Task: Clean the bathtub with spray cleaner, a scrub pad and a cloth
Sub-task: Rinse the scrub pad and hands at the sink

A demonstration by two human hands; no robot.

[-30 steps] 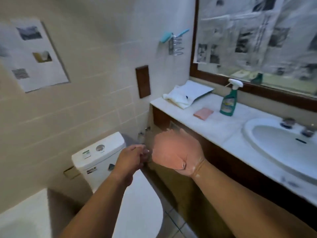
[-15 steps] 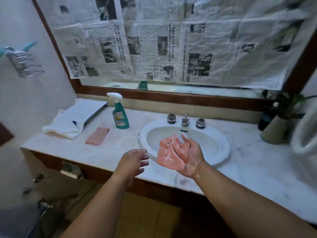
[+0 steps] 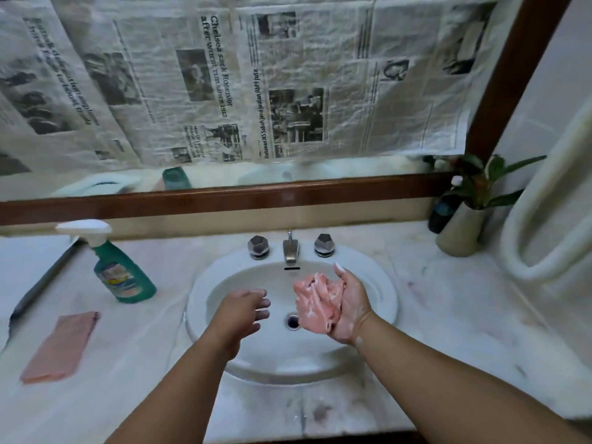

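The head camera looks down at a white sink (image 3: 386, 293) set in a pale bench (image 3: 464, 318).

The right hand (image 3: 352, 310) is over the sink bowl with its palm turned to the left. Its fingers are curled round a pink cloth (image 3: 315, 307) and grip it. The thumb (image 3: 339, 272) sticks up past the top of the cloth. The cloth is scrunched up and has white soap on it. Its long way runs from the thumb, near the tap (image 3: 291, 249), back to the wrist.

The left hand (image 3: 243, 312) is over the sink bowl too, just left of the drain hole (image 3: 292, 321). Its fingers (image 3: 262, 314) are loose and a little bent. They hold nothing and point to the cloth, with a gap between.

A green spray bottle (image 3: 125, 272) stands on the bench left of the sink. Its white top points left. Its label is too blurry to read.

A flat pink pad (image 3: 61, 346) lies on the bench, nearer than the bottle and further left. Its long way runs from near left to far right.

Newspaper (image 3: 288, 75) covers the mirror behind the tap. It hangs sideways. One big line reads "Chelsea sack Rosenior after worst run since 1912". Another line has "Sabah" and "RM9 juta". The small print cannot be read.

A plant in a pot (image 3: 461, 233) stands at the far right of the bench.
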